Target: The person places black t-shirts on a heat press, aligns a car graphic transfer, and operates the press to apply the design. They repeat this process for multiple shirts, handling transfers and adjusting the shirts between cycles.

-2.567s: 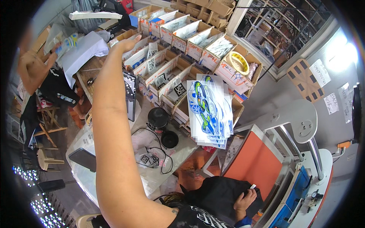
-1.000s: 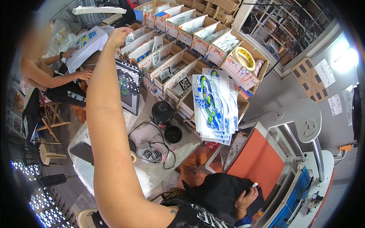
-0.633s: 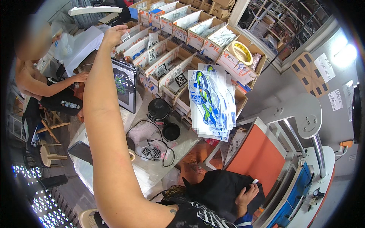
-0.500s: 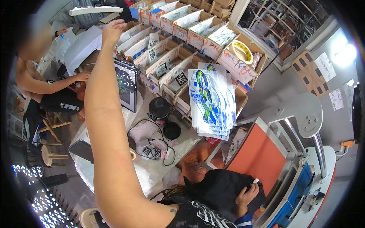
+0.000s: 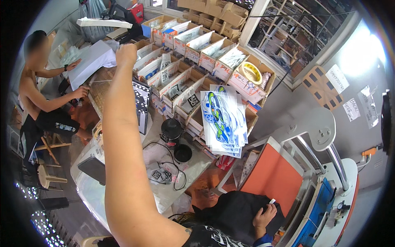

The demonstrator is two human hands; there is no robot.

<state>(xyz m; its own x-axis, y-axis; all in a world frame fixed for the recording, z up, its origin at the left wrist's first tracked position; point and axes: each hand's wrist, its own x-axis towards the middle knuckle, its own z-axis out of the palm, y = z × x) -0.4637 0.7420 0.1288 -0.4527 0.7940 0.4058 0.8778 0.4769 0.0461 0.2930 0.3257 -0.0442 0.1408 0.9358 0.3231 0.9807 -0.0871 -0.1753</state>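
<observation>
My left arm is stretched far out over the table, and my left hand (image 5: 126, 54) is a closed fist near the far end of the boxes. Whatever it holds, if anything, is hidden. Below that hand stands a dark-framed panel (image 5: 142, 105) with a black-and-white pattern. At the lower right my right hand (image 5: 264, 217) rests with curled fingers on a black cloth (image 5: 236, 212), gripping it. A small white piece (image 5: 272, 201) shows at its fingertips. The cloth lies against the orange pad (image 5: 273, 173) of a press.
Rows of open cardboard boxes (image 5: 189, 82) hold packets. Printed blue-and-green sheets (image 5: 224, 119) lie on the nearer ones, and a tape roll (image 5: 250, 73) at the right. A black pot (image 5: 170, 129) and cables stand on the table. A co-worker (image 5: 45, 94) sits at left by white sheets (image 5: 92, 61).
My left hand has come down in the picture, its fingers now curled into a fist. The view has shifted, showing more of the co-worker. My right hand stays on the cloth.
</observation>
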